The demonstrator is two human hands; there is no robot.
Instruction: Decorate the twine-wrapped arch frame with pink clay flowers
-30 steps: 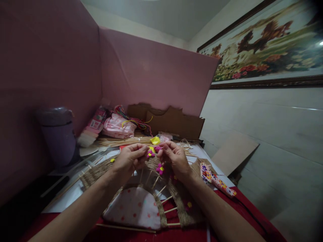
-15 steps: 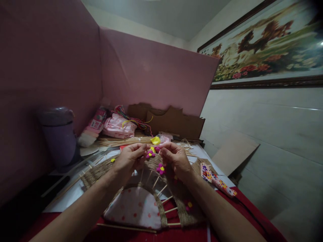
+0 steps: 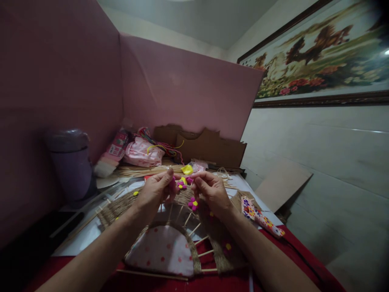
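Over the far edge of a fan-shaped frame woven from twine and thin sticks (image 3: pixel 205 252), both hands work close together. My left hand (image 3: pixel 158 188) pinches a small purple clay piece (image 3: pixel 172 183) between thumb and fingers. The fingertips of my right hand (image 3: pixel 212 194) are pressed together; what lies in them is too small to make out. Between the hands sit a purple flower with a yellow centre (image 3: pixel 181 185) and a yellow clay lump (image 3: pixel 183 179). Another purple flower (image 3: pixel 193 204) rests on the twine band below. Dotted fabric (image 3: pixel 164 251) covers the frame's inner half-round.
At right lies a flower-patterned glue gun (image 3: pixel 263 221) with a black cord. Behind the hands are thin sticks (image 3: pixel 146 170), a yellow clay packet (image 3: pixel 187 169), a pink dotted cloth bundle (image 3: pixel 144 152) and torn cardboard (image 3: pixel 209 146). A purple lidded bin (image 3: pixel 71 170) stands left.
My left hand has tilted up and drawn slightly left from the flower, and a purple clay piece now shows in its fingers. My right hand has barely moved.
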